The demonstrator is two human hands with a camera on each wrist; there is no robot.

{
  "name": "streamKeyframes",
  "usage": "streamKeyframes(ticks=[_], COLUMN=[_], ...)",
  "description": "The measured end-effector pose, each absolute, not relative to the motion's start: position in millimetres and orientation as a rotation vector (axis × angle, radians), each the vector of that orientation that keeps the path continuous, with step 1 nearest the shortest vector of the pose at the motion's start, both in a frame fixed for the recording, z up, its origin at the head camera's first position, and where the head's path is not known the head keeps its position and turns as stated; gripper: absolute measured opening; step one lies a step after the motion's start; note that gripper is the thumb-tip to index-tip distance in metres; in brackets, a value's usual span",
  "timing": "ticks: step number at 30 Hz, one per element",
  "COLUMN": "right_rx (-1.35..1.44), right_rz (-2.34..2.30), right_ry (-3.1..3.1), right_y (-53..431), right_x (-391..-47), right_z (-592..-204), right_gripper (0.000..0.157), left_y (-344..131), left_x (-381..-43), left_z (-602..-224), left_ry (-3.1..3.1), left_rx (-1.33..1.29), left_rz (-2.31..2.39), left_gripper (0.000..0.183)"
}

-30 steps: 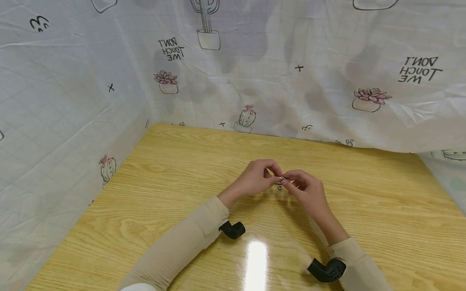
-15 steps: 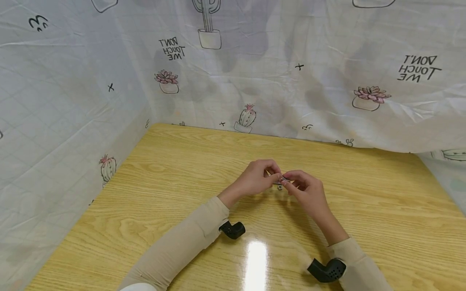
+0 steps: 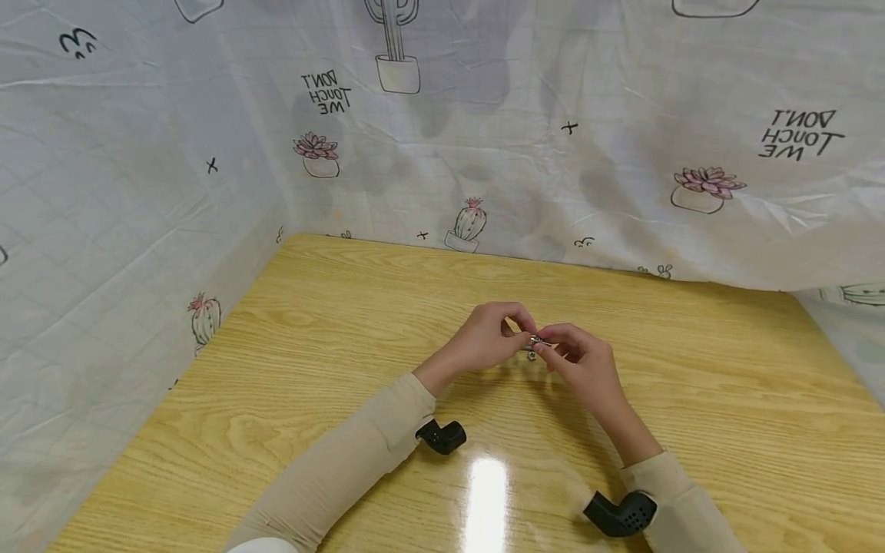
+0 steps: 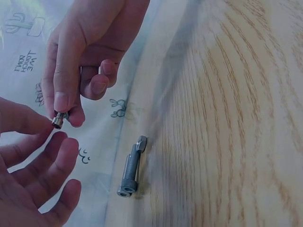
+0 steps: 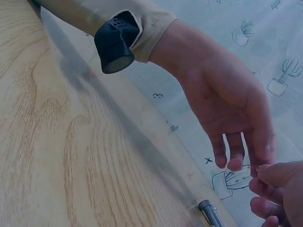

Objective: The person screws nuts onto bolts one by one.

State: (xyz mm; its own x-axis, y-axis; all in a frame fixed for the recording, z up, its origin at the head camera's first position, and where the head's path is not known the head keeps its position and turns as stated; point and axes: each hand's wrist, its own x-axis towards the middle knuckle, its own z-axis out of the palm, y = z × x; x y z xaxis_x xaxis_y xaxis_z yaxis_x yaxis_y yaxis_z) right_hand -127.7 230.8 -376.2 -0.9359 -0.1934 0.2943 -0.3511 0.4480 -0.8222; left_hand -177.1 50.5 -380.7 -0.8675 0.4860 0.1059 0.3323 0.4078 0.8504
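My left hand (image 3: 484, 338) and right hand (image 3: 588, 361) meet above the table, their fingertips at one small metal bolt-like piece (image 4: 57, 121). In the left wrist view, the right thumb and index finger pinch it from above. The left thumb and fingertips hold its other end from the side. Fingertips cover most of it, so its full shape is hidden. Just below the hands, socket-head bolts (image 4: 129, 182) lie close together on the table, with a flat metal piece, perhaps a nut (image 4: 141, 143), at their far end. One bolt (image 5: 208, 211) shows partly in the right wrist view.
The wood-grain table (image 3: 332, 322) reaches back to a white curtain (image 3: 518, 138) printed with cacti and lettering. Another curtain side (image 3: 124, 269) hangs along the left edge. Black wrist-worn camera mounts (image 3: 442, 438) stick out from both sleeves.
My left thumb and fingertips shift slightly at the small metal piece, first covering more of it, then less. The right hand and the parts on the table stay in place.
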Motion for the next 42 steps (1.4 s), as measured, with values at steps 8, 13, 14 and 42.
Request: streamKeyframes(ticks=[8, 13, 14, 42], right_rx=[0.508, 0.51, 0.508, 0.518], right_rz=[1.491, 1.491, 1.49, 1.51], right_ry=[-2.52, -2.526, -2.529, -2.523], right_y=[233.1, 234.3, 234.5, 240.1], right_x=[-130.3, -131.7, -131.9, -138.9], right_z=[-376.2, -375.7, -375.6, -373.0], right_gripper=[0.014, 0.014, 0.014, 0.014], left_y=[53.0, 54.3, 54.5, 60.1], left_x=[-178.3, -179.0, -179.1, -182.6], left_z=[-380.5, -379.2, -378.8, -375.4], left_ry=[2.474, 2.507, 2.51, 2.466], left_rx=[0.672, 0.692, 0.697, 0.692], left_rz=[1.44, 1.427, 1.423, 1.489], left_gripper=[0.01, 0.003, 0.002, 0.005])
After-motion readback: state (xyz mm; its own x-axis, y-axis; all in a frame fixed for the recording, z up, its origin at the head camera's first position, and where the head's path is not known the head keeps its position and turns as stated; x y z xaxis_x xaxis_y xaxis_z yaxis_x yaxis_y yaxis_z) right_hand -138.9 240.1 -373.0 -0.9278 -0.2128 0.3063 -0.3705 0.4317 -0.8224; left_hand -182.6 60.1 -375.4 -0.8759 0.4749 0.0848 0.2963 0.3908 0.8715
